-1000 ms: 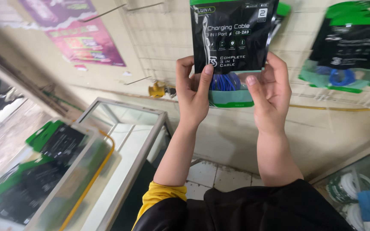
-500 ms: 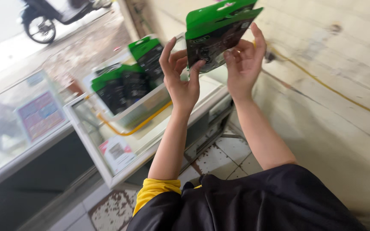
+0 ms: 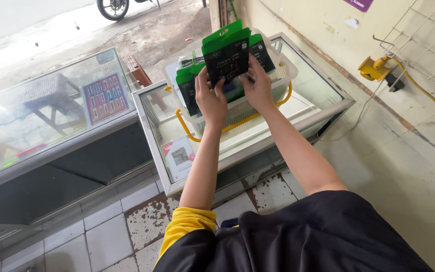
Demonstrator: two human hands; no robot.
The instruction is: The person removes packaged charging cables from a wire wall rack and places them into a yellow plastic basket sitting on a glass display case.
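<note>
You are grasping a green-and-black cable packet (image 3: 226, 54) in both grips, left hand (image 3: 211, 99) and right hand (image 3: 259, 86), holding it upright just above a clear plastic basket (image 3: 284, 75) carrying similar packets (image 3: 187, 86) on the glass bench (image 3: 323, 90).

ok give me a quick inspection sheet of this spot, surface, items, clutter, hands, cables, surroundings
surface: glass display case, clear basket with yellow handles on it
job's things: black and green cable packet held upright over the basket; similar packets inside
clutter: paper card under the glass
grippers: left hand and right hand both grip the packet
cables: yellow cable from yellow wall plug
surroundings: second glass counter, wire wall rack, stained floor tiles, motorbike wheel outside
</note>
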